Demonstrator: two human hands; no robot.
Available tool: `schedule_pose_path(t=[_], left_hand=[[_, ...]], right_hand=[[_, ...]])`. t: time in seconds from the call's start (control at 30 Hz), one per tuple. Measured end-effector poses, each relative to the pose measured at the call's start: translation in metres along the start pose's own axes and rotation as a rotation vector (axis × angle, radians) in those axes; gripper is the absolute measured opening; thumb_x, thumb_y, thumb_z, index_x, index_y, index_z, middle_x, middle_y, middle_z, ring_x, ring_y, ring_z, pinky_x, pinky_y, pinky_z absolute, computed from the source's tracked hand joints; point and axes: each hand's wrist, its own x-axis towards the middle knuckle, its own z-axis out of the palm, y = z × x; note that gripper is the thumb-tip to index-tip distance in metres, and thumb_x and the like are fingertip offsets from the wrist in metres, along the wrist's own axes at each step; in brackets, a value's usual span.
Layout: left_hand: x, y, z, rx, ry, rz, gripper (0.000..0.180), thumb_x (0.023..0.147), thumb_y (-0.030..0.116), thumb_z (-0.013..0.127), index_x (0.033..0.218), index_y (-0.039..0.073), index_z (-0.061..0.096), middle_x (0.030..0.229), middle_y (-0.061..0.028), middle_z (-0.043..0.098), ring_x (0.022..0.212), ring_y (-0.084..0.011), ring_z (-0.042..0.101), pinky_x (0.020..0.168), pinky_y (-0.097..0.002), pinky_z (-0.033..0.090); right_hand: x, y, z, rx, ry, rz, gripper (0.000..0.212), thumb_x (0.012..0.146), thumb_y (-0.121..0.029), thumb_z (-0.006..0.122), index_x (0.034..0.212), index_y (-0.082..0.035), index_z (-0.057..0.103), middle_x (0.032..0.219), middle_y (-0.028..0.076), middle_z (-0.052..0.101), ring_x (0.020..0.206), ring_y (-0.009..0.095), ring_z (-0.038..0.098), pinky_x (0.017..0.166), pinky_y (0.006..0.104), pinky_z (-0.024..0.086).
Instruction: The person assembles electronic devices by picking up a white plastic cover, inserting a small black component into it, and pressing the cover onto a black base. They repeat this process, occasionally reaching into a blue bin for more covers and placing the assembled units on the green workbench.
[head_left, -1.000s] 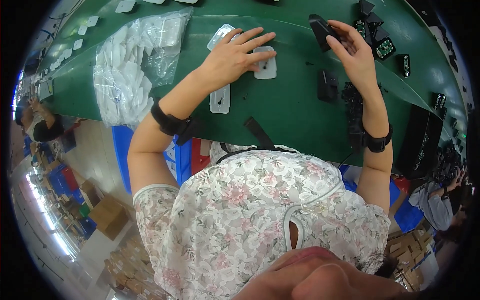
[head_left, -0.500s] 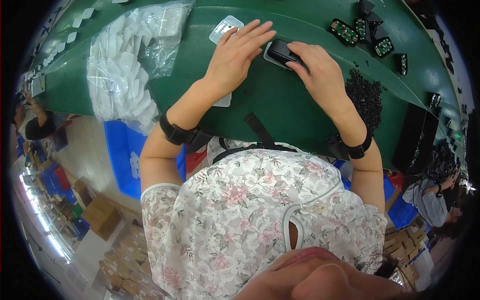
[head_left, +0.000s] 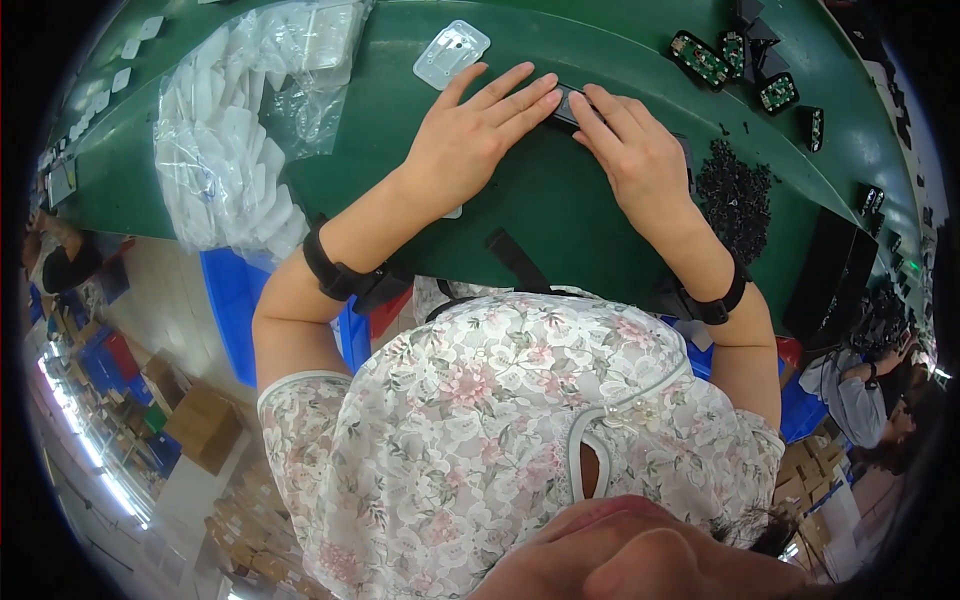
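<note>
My left hand [head_left: 463, 142] has its fingers stretched and spread, their tips at the left end of a small black plastic case [head_left: 566, 104]. From the other side my right hand [head_left: 635, 155] closes over the same case, its fingers covering most of it. A light patch shows on the case between the fingertips. Beyond my left fingers lies a white plastic plate [head_left: 452, 55] with small holes. The edge of another pale piece [head_left: 453, 213] peeps out below my left forearm. Something dark at the outer edge of my right hand is mostly hidden.
Clear bags of white plastic plates [head_left: 235, 150] lie at left on the green table [head_left: 540, 240]. At right are a heap of small black parts [head_left: 735, 195], several black housings with green circuit boards [head_left: 700, 60], and a black box [head_left: 830, 275]. A blue bin [head_left: 228, 310] stands below the table edge.
My left hand has come down to the black case, which has been turned and now lies between both hands. My right fingers are straighter. The white plate under the case no longer shows.
</note>
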Motion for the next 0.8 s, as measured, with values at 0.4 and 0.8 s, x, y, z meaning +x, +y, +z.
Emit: schedule_pose_path(t=[0.4,0.8], left_hand=[[0.005,-0.008,0.013,0.112,0.053,0.043,0.051,0.080,0.005,0.054,0.131,0.005,0.051,0.136,-0.0075,0.052,0.124,-0.0228,0.049,0.103,-0.0376,0.037],[0.018,-0.026,0.013,-0.240,0.109,0.028,0.061,0.075,-0.010,0.048,0.131,0.014,0.054,0.135,-0.0021,0.053,0.126,-0.0207,0.048,0.101,-0.0373,0.039]], right_hand=[[0.003,0.001,0.020,-0.142,0.058,0.028,0.034,0.079,-0.013,0.068,0.112,-0.008,0.061,0.106,0.006,0.061,0.090,0.021,0.060,0.071,0.0306,0.052],[0.014,0.020,0.016,0.093,0.097,0.064,0.030,0.083,-0.018,0.066,0.111,-0.010,0.062,0.106,0.003,0.064,0.093,0.022,0.061,0.077,0.0330,0.051]])
